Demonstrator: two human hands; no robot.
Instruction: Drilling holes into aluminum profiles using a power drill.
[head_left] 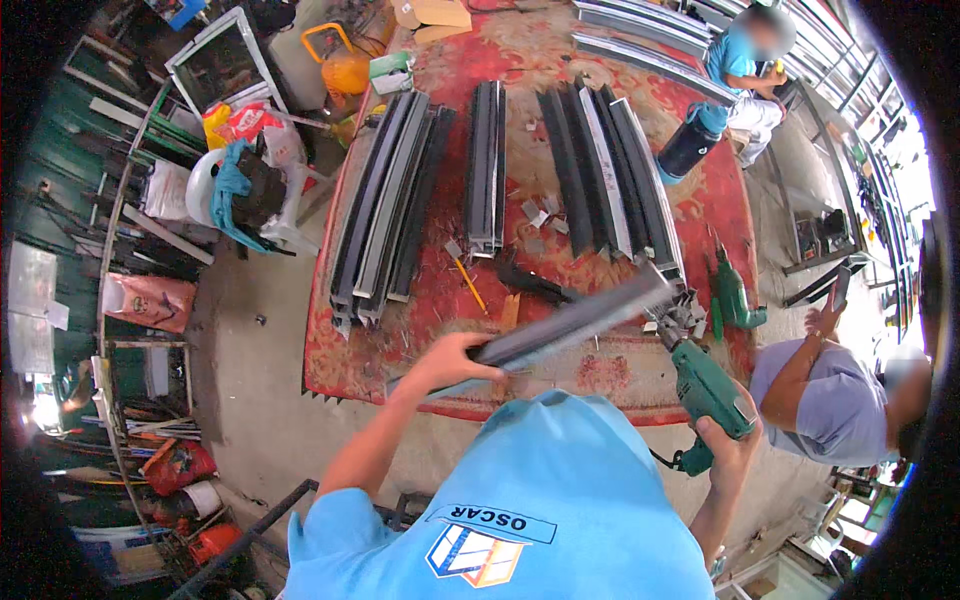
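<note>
The left hand [455, 357] is closed around a dark metal profile [575, 320], holding it level over the red carpet [700, 215]. The right hand [728, 445] is wrapped round a green drill [705, 390] whose tip meets the profile's far end. Judged from this, a firm grip and a square drill matter; beyond lie more profiles [600, 170].

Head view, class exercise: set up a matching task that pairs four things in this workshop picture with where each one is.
Things:
1. Green drill
2. Long metal bar
3. Dark bottle
4. Yellow pencil

Places:
A. Lying on the red carpet
B. In the left hand
C. In the right hand
D. Standing by the seated person in blue

Pairs: 1-C, 2-B, 3-D, 4-A
</note>
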